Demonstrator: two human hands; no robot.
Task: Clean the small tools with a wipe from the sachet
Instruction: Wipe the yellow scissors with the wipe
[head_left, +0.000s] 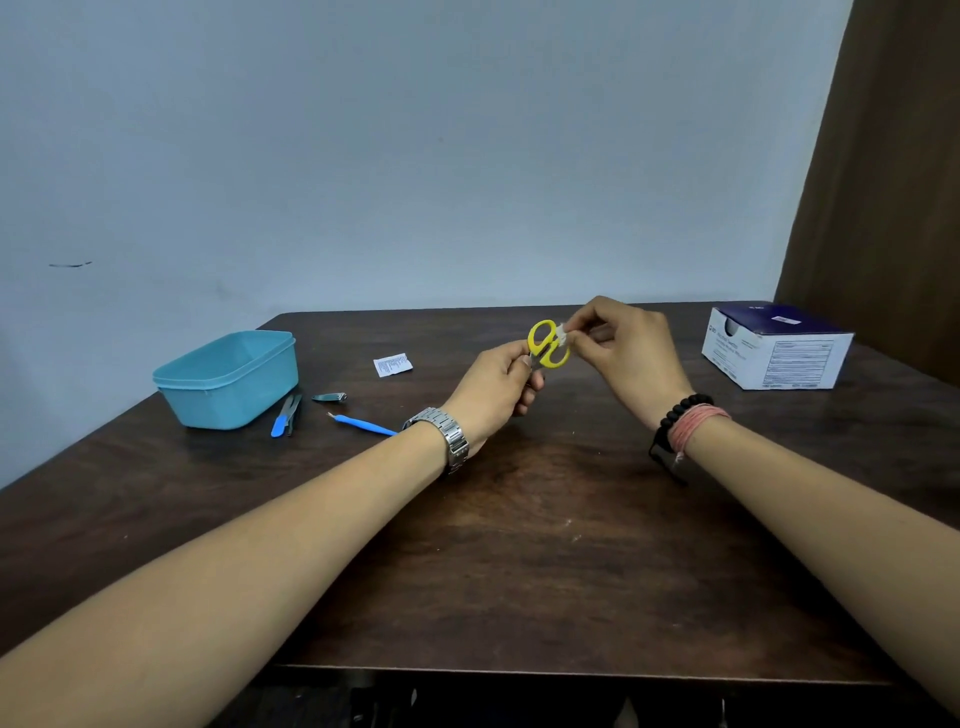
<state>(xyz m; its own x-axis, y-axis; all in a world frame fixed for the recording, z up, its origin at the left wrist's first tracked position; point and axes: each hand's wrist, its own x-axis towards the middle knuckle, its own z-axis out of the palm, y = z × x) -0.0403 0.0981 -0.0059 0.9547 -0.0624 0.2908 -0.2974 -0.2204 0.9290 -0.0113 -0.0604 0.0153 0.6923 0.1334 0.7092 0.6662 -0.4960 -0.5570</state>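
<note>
My left hand (496, 384) grips small scissors with yellow handles (545, 344) by the blades, which are hidden in the fist; the handles point up. My right hand (626, 345) pinches a small white wipe (563, 332) against the right handle loop. A torn white sachet (392, 364) lies flat on the table behind and to the left. Left of my left wrist lie a nail clipper (329, 397), a blue-handled pointed tool (363, 425) and a blue-handled file with a second thin tool (285, 415).
A light blue plastic tub (228, 379) stands at the left of the dark wooden table (545, 545), with the loose tools beside it. A white and navy box (774, 351) sits at the far right. A brown curtain (883, 182) hangs behind it.
</note>
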